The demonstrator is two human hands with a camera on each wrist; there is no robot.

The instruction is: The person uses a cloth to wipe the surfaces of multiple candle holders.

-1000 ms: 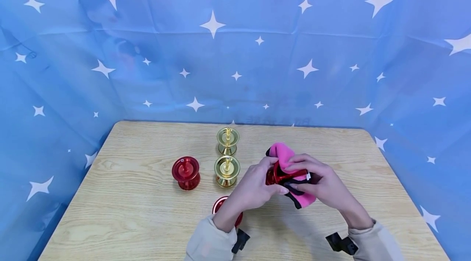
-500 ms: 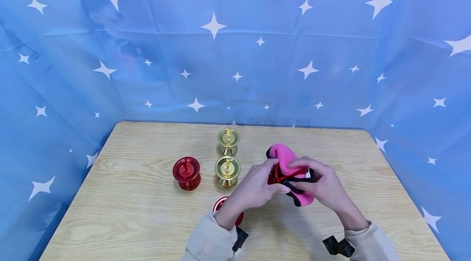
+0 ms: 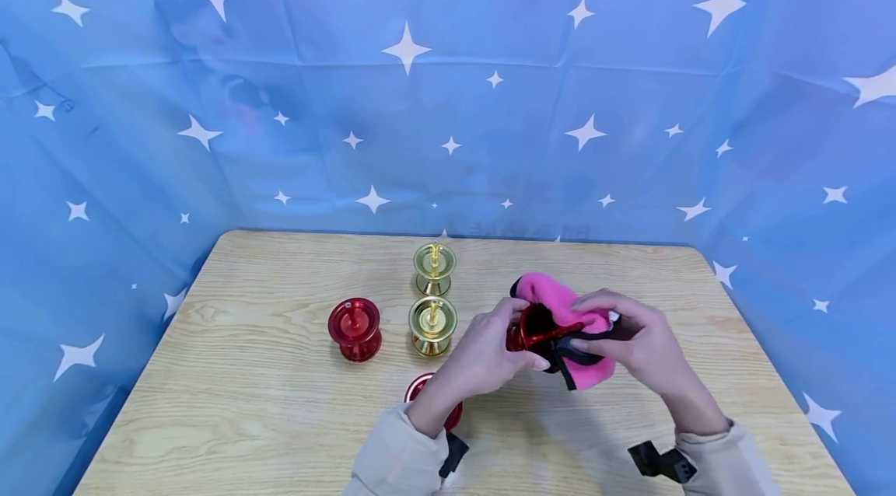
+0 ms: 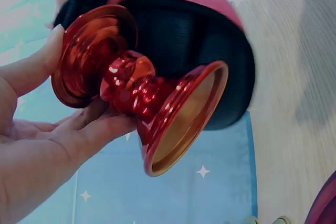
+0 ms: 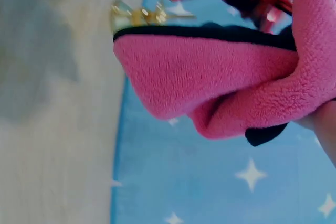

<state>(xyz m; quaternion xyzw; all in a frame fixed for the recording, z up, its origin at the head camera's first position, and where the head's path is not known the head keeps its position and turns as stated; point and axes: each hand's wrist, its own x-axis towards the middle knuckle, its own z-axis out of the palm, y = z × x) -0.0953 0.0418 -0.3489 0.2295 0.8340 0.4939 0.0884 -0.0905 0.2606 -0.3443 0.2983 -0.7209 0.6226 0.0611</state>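
Note:
A shiny red candle holder (image 4: 128, 77) is tilted on its side above the table, its hollow base showing in the left wrist view. My left hand (image 3: 490, 348) grips it by the dish and stem. My right hand (image 3: 637, 340) pinches a pink cloth with black edging (image 3: 549, 295) round the holder's spike end; the cloth hides part of that end. In the right wrist view the pink cloth (image 5: 205, 72) hangs in folds below the red holder.
Two gold candle holders (image 3: 432, 323) stand in a row left of my hands. Further left is a red holder (image 3: 355, 327). Another red one (image 3: 418, 385) is partly behind my left wrist. The wooden table (image 3: 231, 403) meets a blue starred curtain (image 3: 448, 92) at the back.
My right hand and the cloth have slid a little to the right along the spike. The left hand keeps its hold on the red candle holder, nearly still.

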